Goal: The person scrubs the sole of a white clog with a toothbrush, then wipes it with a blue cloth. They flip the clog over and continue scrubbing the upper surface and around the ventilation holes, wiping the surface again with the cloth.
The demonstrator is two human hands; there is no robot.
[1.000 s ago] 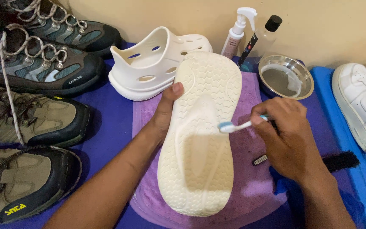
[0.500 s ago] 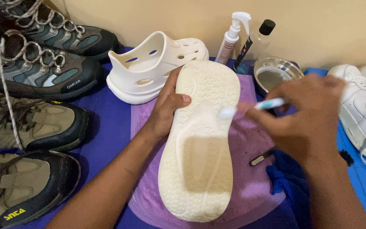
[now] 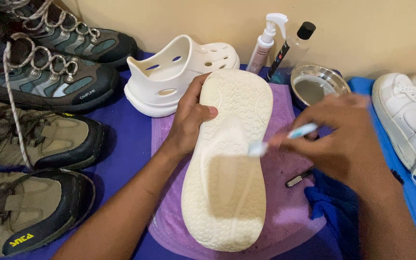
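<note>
Two bare forearms and hands [image 3: 191,120], no sleeves or rings

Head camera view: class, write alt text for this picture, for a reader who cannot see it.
A left hand steadies an upturned cream clog on a purple towel while the right hand holds a small brush at its sole. The matching clog, hiking boots, a white sneaker, two bottles and a metal bowl surround them.
</note>
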